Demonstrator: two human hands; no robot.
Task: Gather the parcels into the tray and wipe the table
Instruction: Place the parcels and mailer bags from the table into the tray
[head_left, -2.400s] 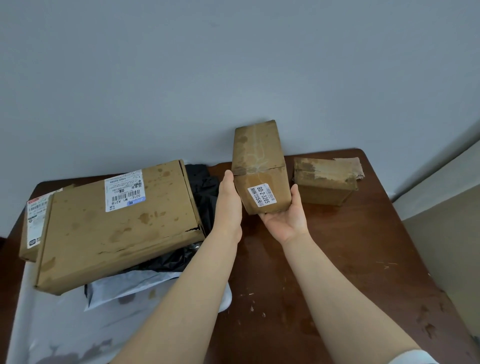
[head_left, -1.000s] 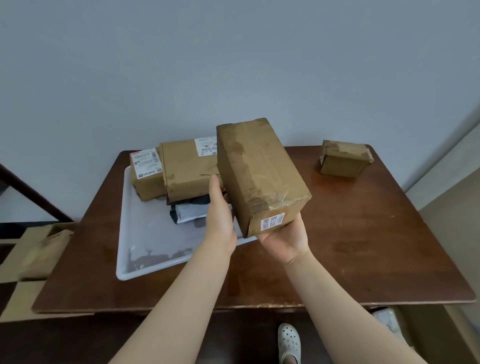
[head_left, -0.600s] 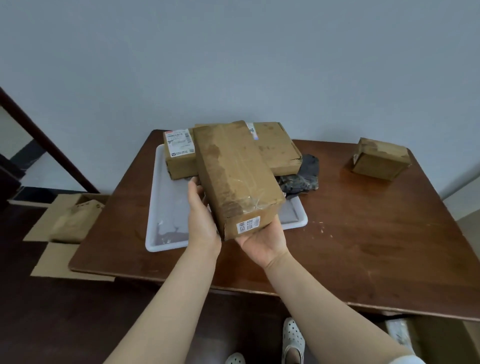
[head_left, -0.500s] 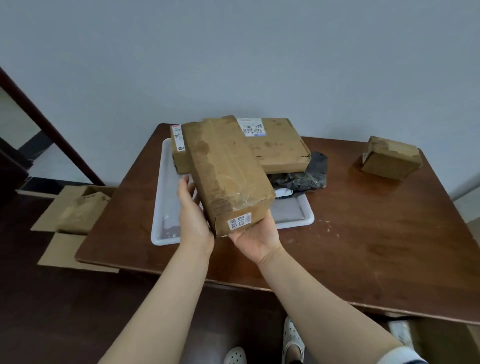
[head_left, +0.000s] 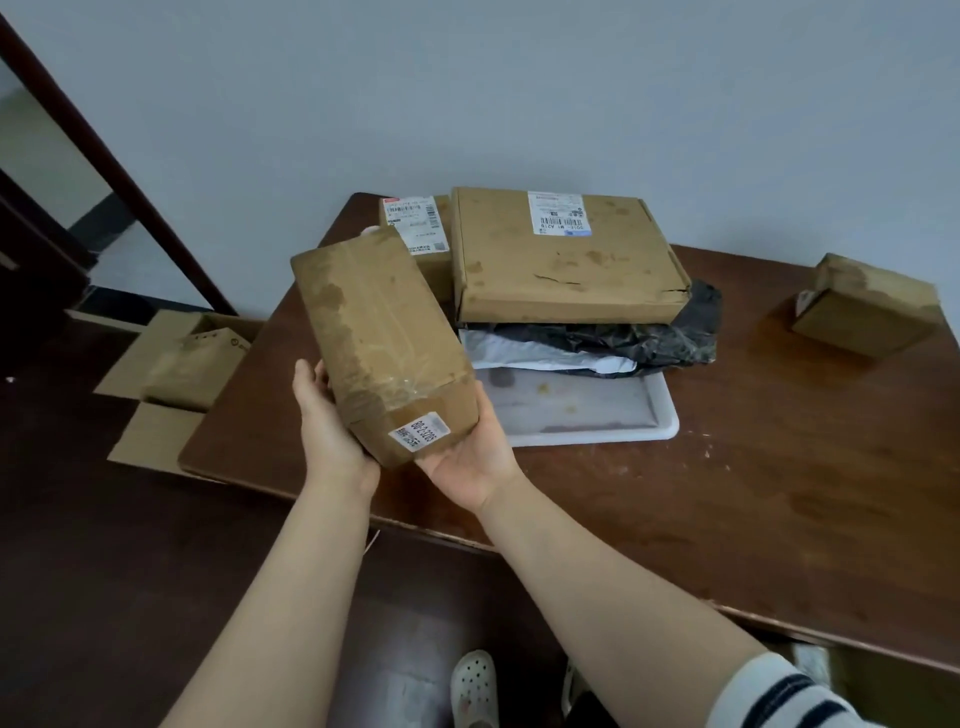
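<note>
The person holds an oblong brown cardboard box sealed with clear tape (head_left: 382, 343) between both hands, in the air above the near left part of the dark brown wooden table (head_left: 779, 493). It hides the left end of the white plastic tray (head_left: 597, 431). The box tilts, its small white-labelled end turned down towards the person. The left hand (head_left: 327, 421) lies flat against the box's left side, fingers straight and pressing rather than curling. The right hand (head_left: 467, 457) is palm up under the near lower corner and bears the weight (its fingers run beneath the box, out of sight, so how they lie cannot be told).

In the tray, a large flat brown cardboard box with a white shipping label (head_left: 561, 260) rests on a crumpled black plastic mailing bag (head_left: 654, 338) and a pale grey plastic mailer (head_left: 530, 353). The black bag spills over the tray's right rim. A smaller brown cardboard box with a white barcode label (head_left: 415, 228) sits just beside the flat box at the far left. The tray's near right part shows brown stains.

A small worn brown cardboard cube (head_left: 862, 306) stands on the table near its far right edge, well apart from the tray.

On the floor to the left lie opened cardboard cartons (head_left: 176, 364). A white perforated clog (head_left: 472, 686) shows below the arms, and a striped sleeve (head_left: 779, 696) covers the right upper arm.
</note>
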